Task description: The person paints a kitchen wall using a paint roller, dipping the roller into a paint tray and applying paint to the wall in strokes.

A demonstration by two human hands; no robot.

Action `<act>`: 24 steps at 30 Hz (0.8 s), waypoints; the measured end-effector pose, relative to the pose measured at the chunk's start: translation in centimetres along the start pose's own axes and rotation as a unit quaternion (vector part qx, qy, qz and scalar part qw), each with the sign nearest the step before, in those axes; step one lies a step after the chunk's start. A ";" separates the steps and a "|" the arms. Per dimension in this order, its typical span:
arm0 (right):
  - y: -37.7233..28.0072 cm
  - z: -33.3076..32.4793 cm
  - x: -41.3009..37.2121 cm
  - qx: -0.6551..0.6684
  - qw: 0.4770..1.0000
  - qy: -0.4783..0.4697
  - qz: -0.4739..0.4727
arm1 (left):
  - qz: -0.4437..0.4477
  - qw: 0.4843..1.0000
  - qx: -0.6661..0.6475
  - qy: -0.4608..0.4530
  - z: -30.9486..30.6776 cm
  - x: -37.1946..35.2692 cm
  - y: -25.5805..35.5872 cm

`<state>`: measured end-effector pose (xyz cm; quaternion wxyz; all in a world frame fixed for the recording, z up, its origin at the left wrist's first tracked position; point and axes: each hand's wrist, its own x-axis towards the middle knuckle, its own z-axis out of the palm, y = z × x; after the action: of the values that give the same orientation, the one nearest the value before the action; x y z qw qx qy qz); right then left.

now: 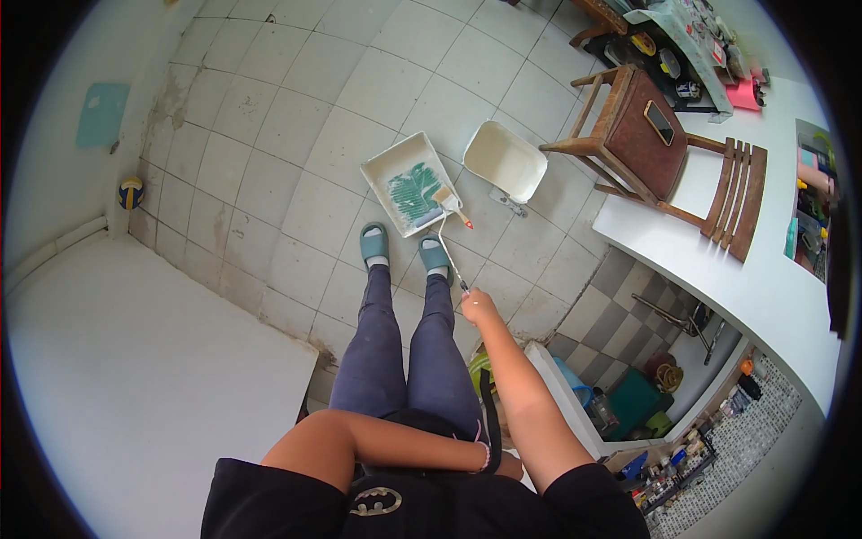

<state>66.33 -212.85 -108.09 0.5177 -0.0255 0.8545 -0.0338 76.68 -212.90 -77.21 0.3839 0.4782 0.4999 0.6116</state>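
Paint roller (pixel 452 257), thin-rodded, points forward, slightly left, toward a rectangular, green-streaked tray (pixel 384 167); right hand (pixel 479 306) wraps its handle; left hand (pixel 510 464): fingers hidden, cannot tell.

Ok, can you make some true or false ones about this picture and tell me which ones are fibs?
1. The right hand holds a roller. True.
2. A brush pokes out over the edge of a tray. True.
3. The tray is red inside. False: it is white, with green paint in it.
4. A phone lies on a chair. True.
5. The tray is on the chair. False: it is on the floor.
6. Both feet are bare. False: they are in slippers.
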 end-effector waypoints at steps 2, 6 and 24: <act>0.8 0.8 0.0 0.001 1.000 0.014 -0.026 | -0.008 0.999 -0.027 -0.030 -1.5 -1.2 0.1; -0.8 -0.5 -0.3 0.025 0.999 -0.032 -0.013 | 0.041 0.991 -0.109 0.070 0.4 -4.1 -5.9; -9.9 2.2 9.4 -0.002 0.999 -0.022 -0.048 | -0.308 0.903 0.159 0.254 3.3 -13.9 -24.2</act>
<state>64.02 -223.48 -116.58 0.5337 -0.0684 0.8410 -0.0566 83.10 -220.29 -103.55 0.3314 0.1836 0.7935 0.4762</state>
